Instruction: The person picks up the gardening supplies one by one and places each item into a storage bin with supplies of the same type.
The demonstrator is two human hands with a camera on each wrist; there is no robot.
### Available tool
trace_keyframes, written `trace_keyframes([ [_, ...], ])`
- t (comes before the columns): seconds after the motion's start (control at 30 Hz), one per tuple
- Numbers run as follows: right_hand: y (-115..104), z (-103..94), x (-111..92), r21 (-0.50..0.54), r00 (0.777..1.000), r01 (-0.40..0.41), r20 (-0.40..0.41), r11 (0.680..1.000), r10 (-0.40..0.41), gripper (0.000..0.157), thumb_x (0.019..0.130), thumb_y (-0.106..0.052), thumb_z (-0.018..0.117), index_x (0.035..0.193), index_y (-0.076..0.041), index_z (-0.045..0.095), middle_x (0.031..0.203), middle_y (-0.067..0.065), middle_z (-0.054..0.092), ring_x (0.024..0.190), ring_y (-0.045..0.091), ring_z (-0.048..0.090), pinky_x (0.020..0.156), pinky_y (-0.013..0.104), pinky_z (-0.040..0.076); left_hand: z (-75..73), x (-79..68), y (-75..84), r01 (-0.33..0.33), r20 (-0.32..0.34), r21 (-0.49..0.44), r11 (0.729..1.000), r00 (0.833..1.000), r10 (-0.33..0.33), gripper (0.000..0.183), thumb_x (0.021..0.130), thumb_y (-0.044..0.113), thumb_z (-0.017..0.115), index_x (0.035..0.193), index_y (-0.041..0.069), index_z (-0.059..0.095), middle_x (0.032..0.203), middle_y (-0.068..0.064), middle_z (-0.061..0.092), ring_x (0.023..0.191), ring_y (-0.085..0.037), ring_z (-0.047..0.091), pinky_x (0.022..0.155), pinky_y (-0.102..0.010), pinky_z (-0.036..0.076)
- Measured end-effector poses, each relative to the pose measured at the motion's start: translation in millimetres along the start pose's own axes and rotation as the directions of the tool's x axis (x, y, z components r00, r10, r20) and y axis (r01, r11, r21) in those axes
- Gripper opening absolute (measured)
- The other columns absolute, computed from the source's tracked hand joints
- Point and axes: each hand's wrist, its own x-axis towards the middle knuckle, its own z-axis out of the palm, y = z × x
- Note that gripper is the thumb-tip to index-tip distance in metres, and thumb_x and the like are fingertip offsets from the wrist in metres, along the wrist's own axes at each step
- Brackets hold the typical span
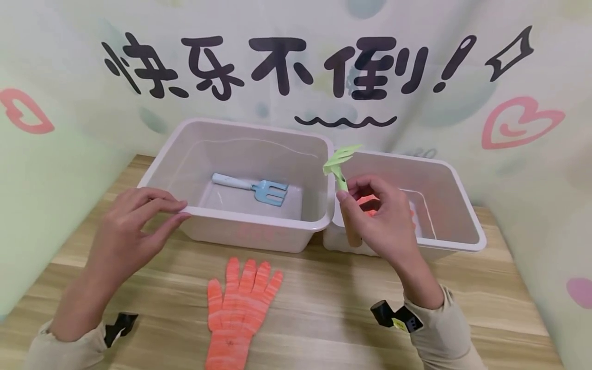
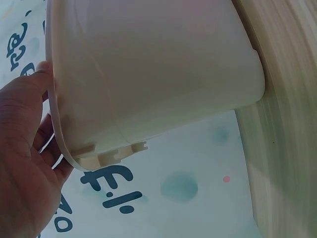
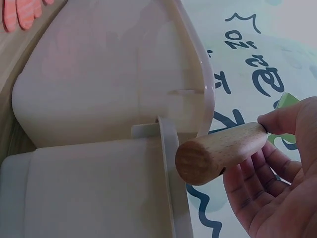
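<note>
My right hand [image 1: 384, 216] holds a small hand rake with a green head [image 1: 341, 158] and a wooden handle [image 3: 223, 151], gripped near where handle and head meet. The rake is raised above the front left corner of the right white bin [image 1: 464, 205], head up. At the left white bin [image 1: 250, 220], my left hand [image 1: 131, 226] pinches the front rim near its left corner, thumb outside. Inside that bin lies a light blue hand fork [image 1: 270, 192]. Something orange [image 1: 368, 203] in the right bin is mostly hidden behind my right hand.
An orange knitted glove [image 1: 236, 313] lies flat on the wooden table [image 1: 319, 318], in front of the left bin, fingers toward the bins. The bins stand side by side, their rims meeting. Behind them hangs a printed cloth [image 1: 259, 108] with large black characters.
</note>
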Motion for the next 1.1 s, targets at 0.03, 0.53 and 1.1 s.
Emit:
trace_keyframes([
  [0.03,0,-0.4,1,-0.011,1.000,0.008,0.005,1.000,-0.008,0.012,0.094,-0.017,0.076,0.103,-0.009,0.075,0.091,0.002,0.071,0.082,0.013,0.069,0.067,0.025,0.060,0.0,-0.1,0.1,0.000,0.000,0.000,1.000,1.000,0.000,0.058,0.104,0.056,0.062,0.096,0.002,0.082,0.094,-0.015,0.075,0.094,-0.032,0.062,0.093,-0.011,0.034],
  [0.53,-13,-15.4,26,-0.116,0.990,0.137,0.060,0.984,-0.131,0.014,0.097,-0.023,0.074,0.106,-0.013,0.075,0.094,-0.001,0.073,0.086,0.008,0.066,0.072,0.017,0.057,-2.2,4.2,-2.4,-0.011,0.006,0.001,1.000,1.000,0.011,0.055,0.104,0.053,0.063,0.096,0.003,0.082,0.092,-0.015,0.073,0.092,-0.032,0.060,0.092,-0.014,0.033],
  [1.1,-23,-6.5,47,-0.103,0.984,0.144,0.123,0.984,-0.131,0.016,0.098,-0.022,0.071,0.108,-0.009,0.074,0.095,0.003,0.072,0.087,0.012,0.066,0.074,0.019,0.059,0.7,0.0,-0.2,-0.010,-0.015,-0.013,1.000,1.000,0.010,0.051,0.103,0.050,0.066,0.095,0.003,0.083,0.091,-0.015,0.073,0.091,-0.030,0.060,0.093,-0.013,0.034],
])
